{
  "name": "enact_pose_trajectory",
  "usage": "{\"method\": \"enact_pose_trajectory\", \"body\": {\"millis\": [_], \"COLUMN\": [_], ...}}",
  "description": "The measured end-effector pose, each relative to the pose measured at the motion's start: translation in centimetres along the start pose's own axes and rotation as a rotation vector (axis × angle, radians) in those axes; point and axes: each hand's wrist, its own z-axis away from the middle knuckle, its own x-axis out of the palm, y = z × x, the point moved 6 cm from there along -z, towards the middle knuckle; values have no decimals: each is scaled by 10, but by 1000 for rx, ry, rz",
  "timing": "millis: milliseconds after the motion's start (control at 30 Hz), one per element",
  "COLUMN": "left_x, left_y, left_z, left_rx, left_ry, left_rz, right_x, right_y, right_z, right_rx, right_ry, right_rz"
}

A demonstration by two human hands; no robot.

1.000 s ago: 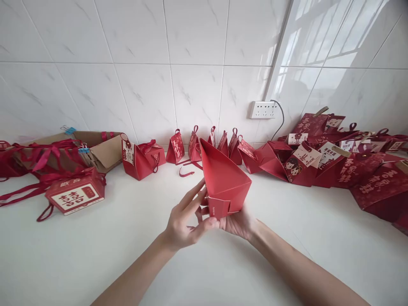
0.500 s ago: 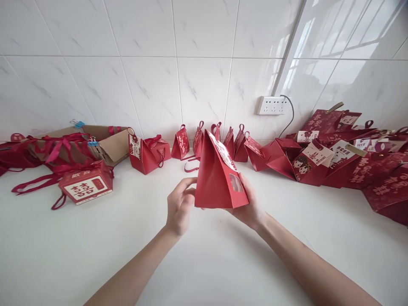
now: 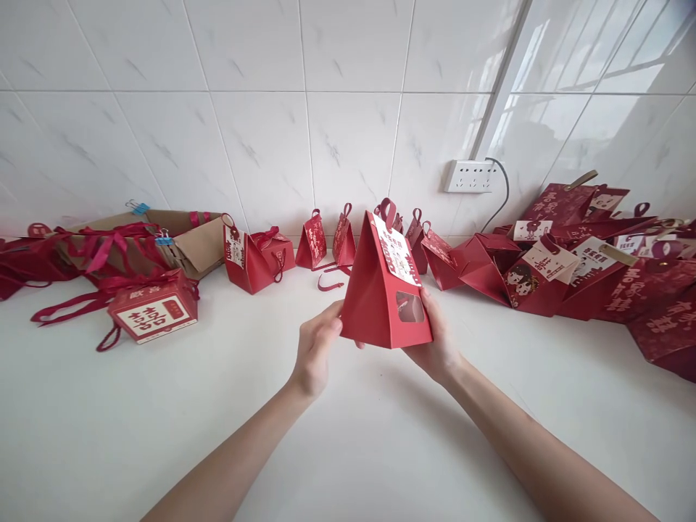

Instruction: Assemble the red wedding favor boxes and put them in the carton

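Held up over the white tabletop is a red triangular gift box [image 3: 365,308] with a ribbon loop on top. A white printed card hangs on its sloping face, above a small clear window. My right hand [image 3: 439,341] grips the box's right side near the base, partly hidden behind it. On the other side, my left hand [image 3: 317,351] holds the lower left edge with thumb and fingers. The underside of the box and some fingertips are out of sight.
Several small red gift boxes [image 3: 312,243] stand along the tiled wall, with a loose ribbon strip [image 3: 330,284] before them. A cardboard box with ribbons [image 3: 188,250] and a hexagonal red box [image 3: 155,312] lie left. Many red boxes [image 3: 544,279] crowd the right. A power strip [image 3: 473,177] is on the wall.
The held box has turned so that its card and window face me more. My left hand has closed onto its lower left edge. The view has shifted slightly.
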Motion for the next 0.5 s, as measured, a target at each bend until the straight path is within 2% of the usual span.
{"method": "enact_pose_trajectory", "body": {"millis": [67, 133, 233, 500], "left_x": [-4, -5, -4, -4], "left_y": [-3, -6, -7, -8], "left_z": [0, 0, 1, -1], "left_rx": [-61, -109, -125, -119], "left_ry": [64, 74, 33, 31], "left_rz": [-42, -55, -46, -23], "right_x": [-1, -5, -12, -13], "right_y": [2, 5, 9, 9], "right_z": [0, -1, -1, -1], "right_rx": [11, 20, 22, 30], "right_ry": [9, 47, 102, 111], "right_rz": [-123, -208, -220, -190]}}
